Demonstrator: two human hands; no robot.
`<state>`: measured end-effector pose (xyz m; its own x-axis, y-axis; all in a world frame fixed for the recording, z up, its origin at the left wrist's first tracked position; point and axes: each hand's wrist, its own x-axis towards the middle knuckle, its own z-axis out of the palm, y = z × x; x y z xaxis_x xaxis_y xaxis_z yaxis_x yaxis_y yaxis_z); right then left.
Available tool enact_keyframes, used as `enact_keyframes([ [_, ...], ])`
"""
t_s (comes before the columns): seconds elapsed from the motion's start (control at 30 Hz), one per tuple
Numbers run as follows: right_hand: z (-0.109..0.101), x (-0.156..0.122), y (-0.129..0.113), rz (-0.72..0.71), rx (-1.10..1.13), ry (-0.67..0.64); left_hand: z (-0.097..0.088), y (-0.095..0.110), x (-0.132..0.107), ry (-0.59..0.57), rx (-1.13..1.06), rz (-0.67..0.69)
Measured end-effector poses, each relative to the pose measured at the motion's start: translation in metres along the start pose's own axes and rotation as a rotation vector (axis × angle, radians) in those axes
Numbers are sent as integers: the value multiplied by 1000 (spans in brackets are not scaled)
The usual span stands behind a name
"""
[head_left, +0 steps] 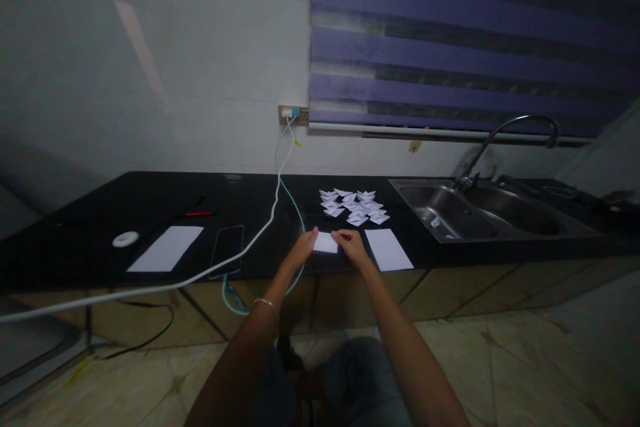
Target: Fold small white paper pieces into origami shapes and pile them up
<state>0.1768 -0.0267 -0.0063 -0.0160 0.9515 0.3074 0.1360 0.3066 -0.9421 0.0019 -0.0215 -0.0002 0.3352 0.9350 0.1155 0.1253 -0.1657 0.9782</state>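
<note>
Between my two hands, near the front edge of the black counter, is a small white sheet of paper [326, 242]. My left hand [303, 245] pinches its left side, and my right hand [351, 244] grips its upper right corner. Just behind them lies a cluster of several folded white paper boats [353, 205]. Right of my right hand rests a flat white stack of paper [389, 249]. Whether the sheet in my hands has a fold cannot be made out.
A white cable [274, 203] and a teal cable [296, 202] run from the wall socket [301, 116]. At left lie a phone [227, 248], white paper [167, 249], a tape roll [125, 239] and a red pen-like object [199, 213]. A steel sink [435, 237] with faucet [505, 125] is at right.
</note>
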Motion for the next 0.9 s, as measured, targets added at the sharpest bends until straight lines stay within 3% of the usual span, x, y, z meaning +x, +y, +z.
enact_keyframes([
  [0.23,5,-1,-8,-22,49,28,0,-5,7,114,91,34],
  [0.37,9,-4,-11,-128,-108,46,0,-7,11,178,108,40],
  [0.6,18,-12,-24,-362,-486,35,3,0,7,148,43,19],
  [0.9,18,-13,-25,-376,-536,27,5,8,-2,56,63,62],
])
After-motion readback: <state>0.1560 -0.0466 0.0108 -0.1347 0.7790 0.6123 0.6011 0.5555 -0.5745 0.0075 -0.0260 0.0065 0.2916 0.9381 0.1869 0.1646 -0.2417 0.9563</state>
